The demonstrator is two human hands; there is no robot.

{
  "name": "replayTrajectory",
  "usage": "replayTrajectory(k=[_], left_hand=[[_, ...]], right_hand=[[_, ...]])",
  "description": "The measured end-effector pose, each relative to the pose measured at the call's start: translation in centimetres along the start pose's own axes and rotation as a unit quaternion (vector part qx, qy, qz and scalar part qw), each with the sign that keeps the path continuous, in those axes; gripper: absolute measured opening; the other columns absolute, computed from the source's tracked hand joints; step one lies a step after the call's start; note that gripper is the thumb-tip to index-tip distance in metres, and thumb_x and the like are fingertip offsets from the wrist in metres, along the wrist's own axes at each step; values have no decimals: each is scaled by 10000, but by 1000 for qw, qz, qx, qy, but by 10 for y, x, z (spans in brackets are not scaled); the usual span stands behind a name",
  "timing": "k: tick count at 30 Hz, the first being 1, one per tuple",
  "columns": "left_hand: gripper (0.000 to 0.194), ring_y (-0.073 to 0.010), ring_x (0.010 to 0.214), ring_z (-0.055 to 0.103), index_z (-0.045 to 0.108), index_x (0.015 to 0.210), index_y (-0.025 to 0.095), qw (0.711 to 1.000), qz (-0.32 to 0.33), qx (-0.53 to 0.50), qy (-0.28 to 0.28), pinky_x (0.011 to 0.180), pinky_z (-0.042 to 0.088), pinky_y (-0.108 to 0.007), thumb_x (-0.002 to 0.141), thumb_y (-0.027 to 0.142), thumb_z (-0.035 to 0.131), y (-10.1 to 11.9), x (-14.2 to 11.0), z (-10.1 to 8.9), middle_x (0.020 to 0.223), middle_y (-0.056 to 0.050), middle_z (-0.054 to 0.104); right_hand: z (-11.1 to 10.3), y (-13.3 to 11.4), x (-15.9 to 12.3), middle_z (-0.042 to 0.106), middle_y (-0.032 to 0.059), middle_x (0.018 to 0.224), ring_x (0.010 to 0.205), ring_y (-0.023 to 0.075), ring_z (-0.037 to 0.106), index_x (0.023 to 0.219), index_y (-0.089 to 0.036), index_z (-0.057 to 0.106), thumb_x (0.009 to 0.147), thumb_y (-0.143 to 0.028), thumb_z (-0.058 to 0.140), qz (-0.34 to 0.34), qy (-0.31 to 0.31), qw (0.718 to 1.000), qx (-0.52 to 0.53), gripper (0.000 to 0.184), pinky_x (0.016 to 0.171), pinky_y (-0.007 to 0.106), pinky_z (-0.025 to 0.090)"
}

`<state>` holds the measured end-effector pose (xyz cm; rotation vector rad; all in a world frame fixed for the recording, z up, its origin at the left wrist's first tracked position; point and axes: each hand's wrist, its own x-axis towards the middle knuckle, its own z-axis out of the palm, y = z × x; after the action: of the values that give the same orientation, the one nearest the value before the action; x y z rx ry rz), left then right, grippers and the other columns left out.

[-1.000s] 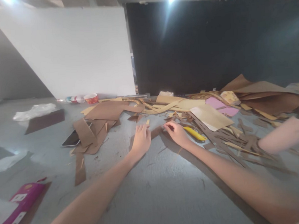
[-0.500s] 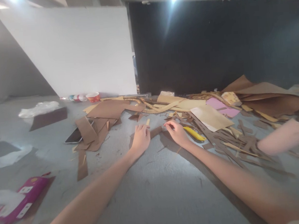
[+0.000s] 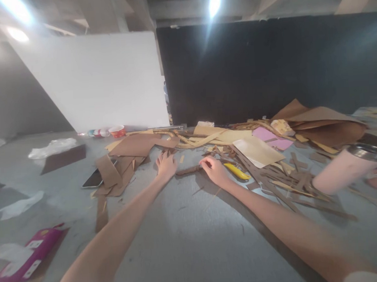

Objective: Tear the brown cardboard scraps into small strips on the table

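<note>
My right hand point(image 3: 212, 168) has its thumb and fingers pinched at the right end of a narrow brown strip point(image 3: 188, 171), seemingly paper or leather, which looks rolled or twisted near the fingers. To its left, my left hand point(image 3: 166, 165) reaches forward off the strip, fingers stretched over small dark brown scraps point(image 3: 168, 152) on the grey table. A short tan piece point(image 3: 182, 159) lies between the two hands. Just right of my right hand rests a yellow curved object point(image 3: 237, 171), its kind unclear.
Brown offcut strips point(image 3: 284, 190) are piled on the right, beside a pink tumbler point(image 3: 343, 170) with a metal rim. On the left lie a phone point(image 3: 93, 178) partly under brown sheets point(image 3: 134, 145) and a purple tissue pack point(image 3: 43, 247). A black panel point(image 3: 267, 68) stands behind.
My left hand has left the brown strip and moved left and forward to the scraps. My right hand stays at the strip's end. The view has tilted up, showing more of the tumbler.
</note>
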<state>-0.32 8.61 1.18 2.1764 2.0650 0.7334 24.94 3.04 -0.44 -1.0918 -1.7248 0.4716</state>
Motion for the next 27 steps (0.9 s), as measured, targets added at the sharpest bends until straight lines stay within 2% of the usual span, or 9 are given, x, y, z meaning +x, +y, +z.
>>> replayTrajectory(k=[4, 8, 12, 14, 17, 20, 23, 25, 27], left_hand=[[391, -416, 1523, 414, 753, 1291, 166, 999, 34, 16, -12, 1254, 309, -628, 1001, 173, 491, 2, -1, 1, 1513, -207, 658], [429, -418, 1489, 463, 736, 1306, 132, 1000, 14, -19, 11, 1233, 359, -615, 946, 127, 503, 0, -5, -7, 1488, -230, 674], [437, -366, 1432, 554, 778, 1267, 189, 989, 54, -124, 67, 1235, 418, -587, 931, 129, 506, -2, -12, -17, 1430, -166, 736], [382, -323, 1347, 643, 819, 1161, 194, 972, 75, -209, 72, 1232, 452, -542, 924, 148, 522, -1, -21, -21, 1332, -147, 787], [314, -276, 1115, 745, 849, 1062, 206, 927, 17, -368, 61, 1068, 572, -458, 920, 259, 574, 4, -37, -25, 1194, -125, 825], [345, -236, 877, 752, 867, 1068, 180, 842, -42, -537, -22, 884, 604, -388, 882, 385, 663, 12, -52, -28, 947, -105, 820], [419, -204, 803, 701, 878, 1060, 157, 766, -49, -639, -52, 808, 594, -371, 867, 435, 630, 20, -63, -30, 1094, -149, 831], [427, -194, 778, 665, 883, 1032, 151, 748, -46, -659, -56, 753, 570, -355, 856, 432, 615, 24, -67, -30, 1157, -168, 825], [398, -192, 757, 643, 890, 1001, 143, 734, -38, -672, -94, 718, 542, -342, 835, 409, 646, 27, -71, -29, 1086, -169, 825]], right_hand=[[2, 2, 0, 788, 79, 1027, 966, 251, 715, 930, -234, 733, 1026, -340, 546, 1, 0, 1000, 1, 235, 874, 370, 561], [2, 2, 0, 781, 80, 1013, 943, 249, 710, 924, -232, 731, 1022, -352, 544, -1, -2, 1000, 2, 243, 868, 371, 556], [-3, -9, -3, 778, 67, 993, 939, 244, 714, 919, -239, 740, 1015, -354, 555, -8, -15, 1000, 18, 237, 873, 363, 551], [-8, -17, -6, 787, 45, 977, 913, 235, 717, 987, -246, 765, 1033, -356, 562, -9, -57, 997, 43, 236, 845, 345, 552], [-12, -27, -10, 782, 18, 881, 831, 223, 718, 1005, -266, 779, 1056, -351, 569, -13, -158, 985, 62, 232, 798, 329, 557], [-10, -30, -11, 835, 49, 1121, 1021, 252, 767, 1101, -295, 808, 1035, -309, 606, -47, -219, 974, 39, 213, 908, 370, 590], [-5, -26, -10, 747, 73, 1465, 1367, 300, 683, 1349, -323, 759, 1014, -309, 655, -71, -190, 979, 14, 351, 1083, 454, 574], [-4, -22, -10, 737, 78, 1485, 1394, 300, 674, 1399, -330, 726, 1055, -358, 630, -56, -166, 984, 14, 359, 1123, 480, 564], [-3, -18, -10, 767, 80, 1427, 1315, 283, 722, 1392, -328, 708, 1103, -421, 583, -25, -148, 988, 31, 328, 1110, 466, 575]])
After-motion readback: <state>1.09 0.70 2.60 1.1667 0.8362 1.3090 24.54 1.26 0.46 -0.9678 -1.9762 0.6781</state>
